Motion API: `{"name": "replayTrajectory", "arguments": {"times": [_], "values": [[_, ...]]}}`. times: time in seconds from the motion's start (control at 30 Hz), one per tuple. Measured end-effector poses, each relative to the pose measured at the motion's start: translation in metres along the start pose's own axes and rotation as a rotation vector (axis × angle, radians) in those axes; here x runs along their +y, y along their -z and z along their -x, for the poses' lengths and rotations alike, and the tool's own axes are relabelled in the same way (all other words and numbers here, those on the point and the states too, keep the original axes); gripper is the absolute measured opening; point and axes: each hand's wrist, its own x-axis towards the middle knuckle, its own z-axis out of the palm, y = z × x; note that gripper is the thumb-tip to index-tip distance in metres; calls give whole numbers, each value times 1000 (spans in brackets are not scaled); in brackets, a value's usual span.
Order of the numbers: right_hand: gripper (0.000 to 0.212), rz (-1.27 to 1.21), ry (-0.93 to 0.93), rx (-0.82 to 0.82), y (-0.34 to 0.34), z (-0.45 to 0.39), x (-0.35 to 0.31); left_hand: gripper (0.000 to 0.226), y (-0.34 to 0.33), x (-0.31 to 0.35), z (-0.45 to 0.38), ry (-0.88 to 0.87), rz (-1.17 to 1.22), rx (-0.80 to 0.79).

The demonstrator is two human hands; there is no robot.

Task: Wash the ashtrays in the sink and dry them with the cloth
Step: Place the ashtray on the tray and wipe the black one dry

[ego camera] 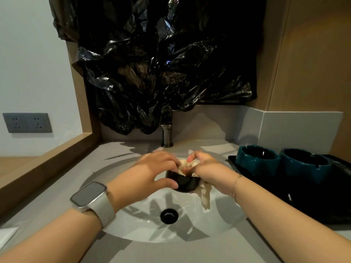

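Grey stone counter (57, 196) wraps a round white basin (218, 221), its black drain (169, 216) sitting at about 6 o'clock from the hands. Behind the basin, at 12 o'clock, a dark metal tap post (166, 135) rises from the counter, and crumpled black plastic sheeting (152, 63) hangs over the wall above it (what it covers cannot be seen). Over the middle of the basin the left hand (153, 171) grips a black ashtray (185, 183), thumb curled along its near side and fingers over its far rim, holding it clear above the drain. The right hand (205, 168) has its fingers bunched on a pale beige cloth (185, 165) pressed down into the ashtray's bowl; a wet-looking tail of the cloth dangles below the wrist toward 5 o'clock. A smartwatch with a pale strap (93, 200) sits on the left wrist and a thin bracelet (235, 185) on the right. Out at 3 o'clock, on the counter, a black tray (232, 164) holds two teal ashtrays side by side, the nearer-to-basin teal ashtray (256, 160) just beside the right-hand teal ashtray (303, 166), both upright. At 9 o'clock a grey wall socket plate (27, 122) is set in the white wall, beyond a wooden ledge (47, 160) edging the counter.
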Motion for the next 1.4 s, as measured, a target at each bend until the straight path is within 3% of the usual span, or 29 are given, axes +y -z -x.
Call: {"name": "replayTrajectory", "arguments": {"times": [0.1, 0.23, 0.33, 0.4, 0.5, 0.63, 0.83, 1.17, 1.23, 1.3, 1.4], "values": [[15, -199, -19, -33, 0, -6, 9, 24, -4, 1, -2, 84, 82, -14], [17, -848, -27, -63, 1, -13, 11, 12, -6, 10, -1, 197, 375, 96], [34, -1049, -4, 112, 6, -17, 10, 11, -3, 22, -1, 350, 645, 162], [36, -993, 39, 177, 8, -13, 8, 12, -2, 25, -2, 449, 809, 220], [34, -839, 150, 88, 4, -3, 7, 18, -6, 21, -3, 608, 1076, 268], [23, -400, 347, 100, -11, 13, 0, 34, -6, 19, -1, 695, 1324, 210], [27, 15, 692, 82, -22, 23, -1, 25, -7, 21, 1, 688, 1275, 177], [28, -225, 406, 159, -8, 12, 5, 34, -7, 32, -2, 638, 1159, 159], [25, -144, 476, 126, -12, 14, 5, 33, -5, 32, -1, 659, 1208, 154], [31, 97, 602, 116, -12, 17, 4, 30, -6, 34, 0, 683, 1237, 153], [39, 296, 702, 215, -5, 15, 3, 29, -8, 37, -5, 734, 1395, 217]]}}
